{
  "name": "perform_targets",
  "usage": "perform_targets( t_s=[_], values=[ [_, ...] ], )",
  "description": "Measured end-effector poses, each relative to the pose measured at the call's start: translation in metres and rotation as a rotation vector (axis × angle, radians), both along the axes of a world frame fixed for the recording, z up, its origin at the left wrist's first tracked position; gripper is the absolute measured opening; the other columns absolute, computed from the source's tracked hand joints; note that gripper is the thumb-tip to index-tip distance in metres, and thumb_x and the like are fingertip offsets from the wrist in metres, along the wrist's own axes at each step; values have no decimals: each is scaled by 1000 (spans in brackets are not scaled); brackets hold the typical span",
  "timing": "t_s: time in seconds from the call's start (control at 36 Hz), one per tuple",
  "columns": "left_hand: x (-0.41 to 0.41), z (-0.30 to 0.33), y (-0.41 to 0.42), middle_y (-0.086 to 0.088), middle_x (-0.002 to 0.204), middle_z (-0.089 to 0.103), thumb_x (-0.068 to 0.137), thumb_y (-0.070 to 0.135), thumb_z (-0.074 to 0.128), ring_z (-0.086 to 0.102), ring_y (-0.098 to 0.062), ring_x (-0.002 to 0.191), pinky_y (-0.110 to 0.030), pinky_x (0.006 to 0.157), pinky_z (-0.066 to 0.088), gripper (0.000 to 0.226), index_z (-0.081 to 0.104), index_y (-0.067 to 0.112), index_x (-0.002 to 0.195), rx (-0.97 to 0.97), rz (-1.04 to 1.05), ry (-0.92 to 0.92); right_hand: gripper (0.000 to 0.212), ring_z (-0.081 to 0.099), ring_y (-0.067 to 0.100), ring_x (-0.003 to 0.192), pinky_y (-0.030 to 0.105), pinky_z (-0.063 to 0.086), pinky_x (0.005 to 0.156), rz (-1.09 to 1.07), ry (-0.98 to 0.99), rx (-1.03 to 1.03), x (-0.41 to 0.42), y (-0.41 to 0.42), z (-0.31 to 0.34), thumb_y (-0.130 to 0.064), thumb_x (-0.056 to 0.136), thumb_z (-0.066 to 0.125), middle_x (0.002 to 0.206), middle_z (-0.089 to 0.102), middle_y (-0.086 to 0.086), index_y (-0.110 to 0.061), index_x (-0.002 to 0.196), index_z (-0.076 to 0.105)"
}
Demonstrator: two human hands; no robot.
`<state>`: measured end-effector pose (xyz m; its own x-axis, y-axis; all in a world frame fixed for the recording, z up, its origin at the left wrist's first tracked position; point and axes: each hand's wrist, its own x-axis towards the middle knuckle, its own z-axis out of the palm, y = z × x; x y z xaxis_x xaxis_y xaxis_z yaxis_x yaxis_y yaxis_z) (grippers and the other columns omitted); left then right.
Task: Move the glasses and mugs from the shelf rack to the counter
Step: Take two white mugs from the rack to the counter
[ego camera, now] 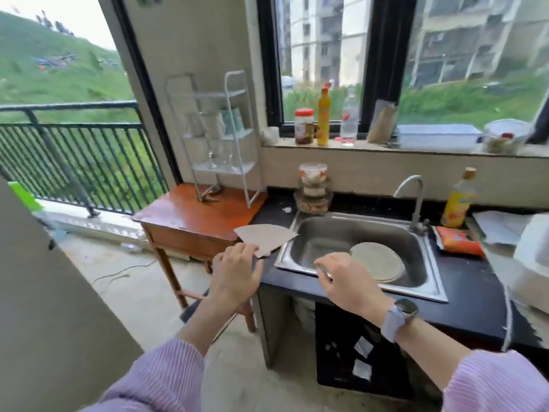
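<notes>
so far nothing has left the shelf rack, the white wire stand at the back of the small wooden table. mugs sit on its middle tier and stemmed glasses on the tier below, both blurred, so their number cannot be told. beside the rack, the counter is dark and mostly taken up by the sink, which holds a round plate.

both hands hover low, well short of the rack. the left hand has loosely curled fingers resting at the edge of a piece of cardboard that overhangs the counter corner nearest the rack; whether it pinches the card cannot be told. the right hand hangs relaxed over the sink's front rim, holding nothing.

likely trouble: the stemmed glasses stand close together on a narrow tier, so reaching for one may knock its neighbour. the rack looks light, and a tug on a mug might rock it. free counter near the rack is scarce, with a stack of containers behind the sink and the loose card in front, so a glass set on the card or the sink rim could tip into the basin.
</notes>
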<state>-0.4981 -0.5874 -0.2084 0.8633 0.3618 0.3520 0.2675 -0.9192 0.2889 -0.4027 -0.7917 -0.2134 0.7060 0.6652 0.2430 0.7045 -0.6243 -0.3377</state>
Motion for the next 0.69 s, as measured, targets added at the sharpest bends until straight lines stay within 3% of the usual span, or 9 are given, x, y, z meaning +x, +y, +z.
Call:
perform_targets(
  t_s=[0.17,0.42,0.69],
  values=[
    [15,19,98,-9,117,62,88,25,55,56,-29,109,-42,93,44,33,58,12,118,-25,158,-69,31,51,25,117,36,39,98,157,17,15,46,120,15,-24,93,42,123,62,6,-15,117,59],
    [105,81,233,-7,123,60,90,24,52,55,-26,113,-45,98,43,33,56,12,121,-57,235,-138,30,52,28,113,44,43,96,243,83,144,148,277,59,-24,93,41,116,63,9,-12,112,62],
    [193,104,355,-8,111,62,91,21,53,59,-26,97,-31,83,47,28,58,11,116,-167,223,-271,30,54,26,111,35,43,96,255,52,241,233,409,87,-20,93,42,119,62,11,-10,118,56]
  ],
)
